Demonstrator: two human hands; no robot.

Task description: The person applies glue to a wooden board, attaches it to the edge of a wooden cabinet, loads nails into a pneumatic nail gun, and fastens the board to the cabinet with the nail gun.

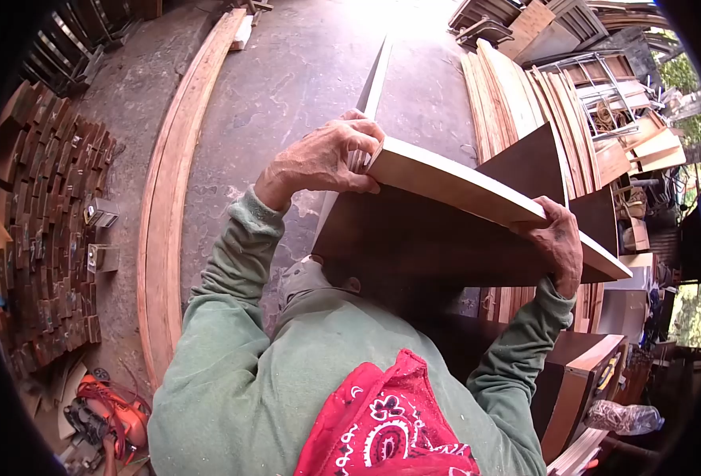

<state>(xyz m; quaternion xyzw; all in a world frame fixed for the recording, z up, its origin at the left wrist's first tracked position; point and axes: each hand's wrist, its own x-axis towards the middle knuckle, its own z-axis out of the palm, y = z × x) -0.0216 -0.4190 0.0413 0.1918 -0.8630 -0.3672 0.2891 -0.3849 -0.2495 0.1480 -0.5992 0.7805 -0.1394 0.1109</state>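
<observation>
Right of the held panel [437, 226] sits a bottle [624, 417], contents unclear.

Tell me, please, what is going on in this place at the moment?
A person is holding a dark panel with a pale edge, using both hands. The left hand grips it near one corner, and the right hand grips the edge farther right. Long planks lie on the floor to the left.
</observation>
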